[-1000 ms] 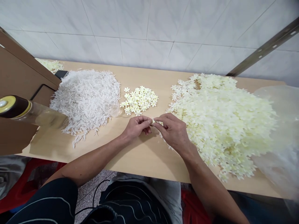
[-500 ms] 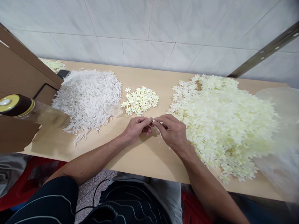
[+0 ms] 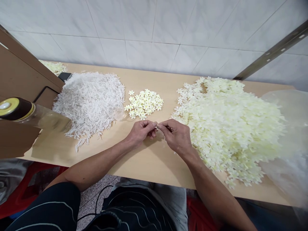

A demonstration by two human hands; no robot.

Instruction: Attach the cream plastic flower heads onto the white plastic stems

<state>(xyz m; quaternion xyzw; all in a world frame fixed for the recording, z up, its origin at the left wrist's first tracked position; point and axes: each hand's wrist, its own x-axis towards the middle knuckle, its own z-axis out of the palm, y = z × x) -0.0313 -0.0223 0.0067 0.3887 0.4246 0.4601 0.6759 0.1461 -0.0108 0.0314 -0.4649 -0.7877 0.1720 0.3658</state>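
Observation:
My left hand and my right hand meet over the middle of the table. Thumb and forefinger of each are pinched together, with the fingertips almost touching. What sits between them is tiny and mostly covered by the fingers; I cannot make out its kind. Just beyond my left hand lies a small cluster of pale yellow artificial flowers. A big heap of loose pale yellow-white flower heads spreads out beside my right hand. Thin white stem-like pieces form a pile to the left.
A clear bottle with a yellow and dark lid stands at the left, near brown cardboard. Clear plastic sheeting lies at the right edge. A metal post slants by the tiled wall. More flowers lie far left.
Both hands stay in nearly the same place, still pinching at the fingertips. The right hand's fingers have shifted very slightly. The piles look the same.

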